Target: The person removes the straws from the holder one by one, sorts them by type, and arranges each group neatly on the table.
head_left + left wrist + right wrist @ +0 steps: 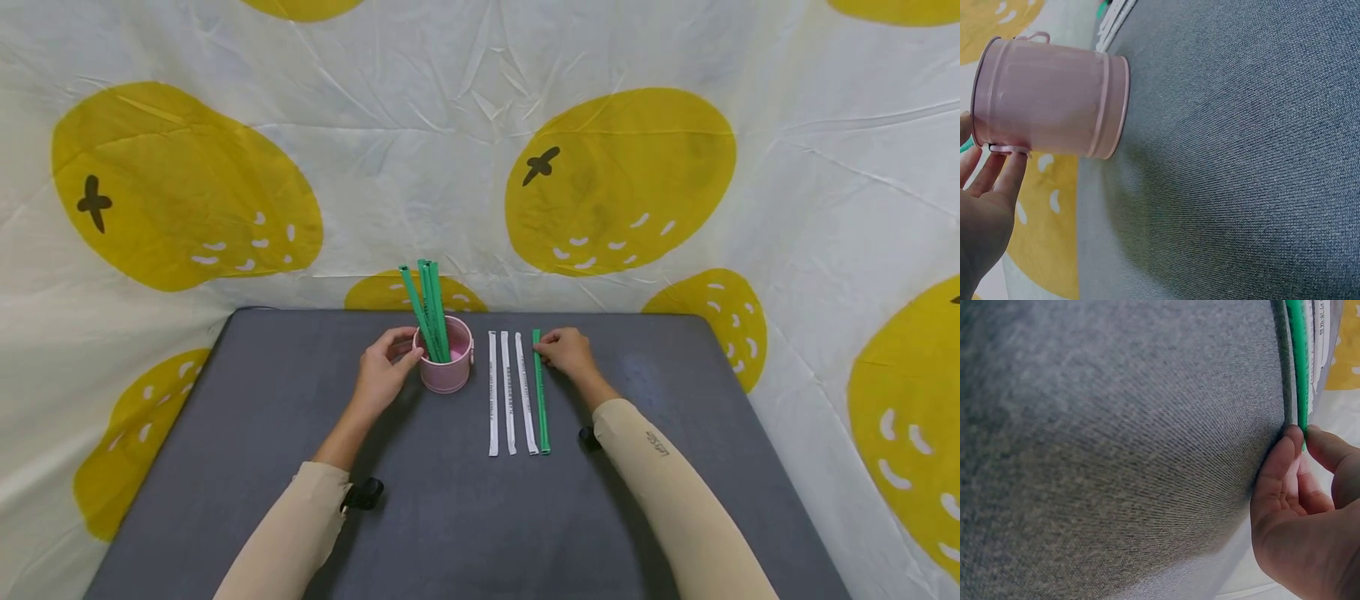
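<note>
A small pink bucket (444, 380) stands upright on the table, holding several green paper-wrapped straws (433, 310) that lean out of its top. My left hand (381, 373) holds the bucket's left side near the rim. In the left wrist view, its fingers (1011, 178) touch the handle fitting. To the right, a lone green wrapped straw (541, 400) lies beside three white wrapped straws (508, 396), all roughly parallel. My right hand (568, 353) pinches that green straw near its far end between thumb and fingers, as the right wrist view also shows.
The dark grey tabletop (442, 517) runs up to a hanging cloth (420, 167) with yellow fruit prints behind and at both sides. Black wrist cameras (363, 494) sit on both forearms, over beige sleeves (667, 492).
</note>
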Motion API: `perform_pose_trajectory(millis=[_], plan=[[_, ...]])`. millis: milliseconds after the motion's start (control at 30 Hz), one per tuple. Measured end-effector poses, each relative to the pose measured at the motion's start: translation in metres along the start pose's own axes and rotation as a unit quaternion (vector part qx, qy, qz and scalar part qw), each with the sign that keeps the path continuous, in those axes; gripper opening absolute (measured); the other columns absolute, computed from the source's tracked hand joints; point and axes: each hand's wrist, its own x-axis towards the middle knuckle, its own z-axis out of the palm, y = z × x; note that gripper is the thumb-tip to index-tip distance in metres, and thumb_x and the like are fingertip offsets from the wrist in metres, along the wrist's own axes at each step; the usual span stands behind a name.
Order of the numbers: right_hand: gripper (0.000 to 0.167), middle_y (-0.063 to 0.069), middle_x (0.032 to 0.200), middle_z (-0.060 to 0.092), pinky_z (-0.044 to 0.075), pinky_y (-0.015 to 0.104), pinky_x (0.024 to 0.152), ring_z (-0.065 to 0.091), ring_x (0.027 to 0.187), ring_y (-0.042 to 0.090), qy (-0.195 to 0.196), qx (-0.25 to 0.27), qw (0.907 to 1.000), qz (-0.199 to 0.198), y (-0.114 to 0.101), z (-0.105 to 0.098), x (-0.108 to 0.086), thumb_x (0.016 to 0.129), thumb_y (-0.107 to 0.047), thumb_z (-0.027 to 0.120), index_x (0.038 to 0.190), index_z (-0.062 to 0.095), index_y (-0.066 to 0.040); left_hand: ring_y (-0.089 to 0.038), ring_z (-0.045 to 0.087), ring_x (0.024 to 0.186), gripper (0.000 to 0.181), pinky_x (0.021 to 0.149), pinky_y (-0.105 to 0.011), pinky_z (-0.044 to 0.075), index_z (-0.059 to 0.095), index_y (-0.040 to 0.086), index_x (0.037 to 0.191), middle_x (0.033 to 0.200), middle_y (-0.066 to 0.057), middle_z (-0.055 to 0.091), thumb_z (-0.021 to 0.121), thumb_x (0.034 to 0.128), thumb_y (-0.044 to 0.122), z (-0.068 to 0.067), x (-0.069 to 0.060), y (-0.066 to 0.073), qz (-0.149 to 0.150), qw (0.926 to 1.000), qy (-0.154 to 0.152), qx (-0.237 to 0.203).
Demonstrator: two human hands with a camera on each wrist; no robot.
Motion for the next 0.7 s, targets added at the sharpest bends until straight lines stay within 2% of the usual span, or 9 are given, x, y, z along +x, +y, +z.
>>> perform_pose_trajectory(millis=[267,533,700], plan=[[0.022,0.008,0.078,0.077,0.053,0.023,0.057,0.066,0.062,0.009,-0.007,0.013,0.9999,0.003,0.000,-0.001,0.002,0.092,-0.022,0.079,0.101,0.077,-0.001,-0.053,0.062,0.122,0.043,0.106,-0.058,0.050,0.059,-0.010,0.134,0.134,-0.034,0.062,0.072,0.0948,0.002,0.000,0.000,0.004,-0.012,0.9999,-0.005,-0.002],[0.020,0.004,0.072,0.073,0.051,0.023,0.055,0.063,0.060,0.010,0.001,0.002,0.9999,0.010,0.000,0.001,0.002,0.090,-0.022,0.080,0.095,0.077,-0.003,-0.053,0.062,0.122,0.042,0.107,-0.061,0.048,0.058,-0.014,0.133,0.133,-0.036,0.061,0.071,0.0951,-0.001,0.000,-0.008,0.034,-0.017,0.9997,-0.015,-0.003],[0.019,0.004,0.073,0.074,0.051,0.023,0.055,0.063,0.061,0.010,0.003,0.007,0.9999,0.008,0.001,0.003,0.003,0.091,-0.022,0.080,0.095,0.077,-0.004,-0.053,0.062,0.122,0.041,0.106,-0.061,0.048,0.058,-0.013,0.133,0.133,-0.037,0.060,0.071,0.0951,-0.001,0.000,-0.009,0.035,-0.018,0.9998,-0.012,-0.003]])
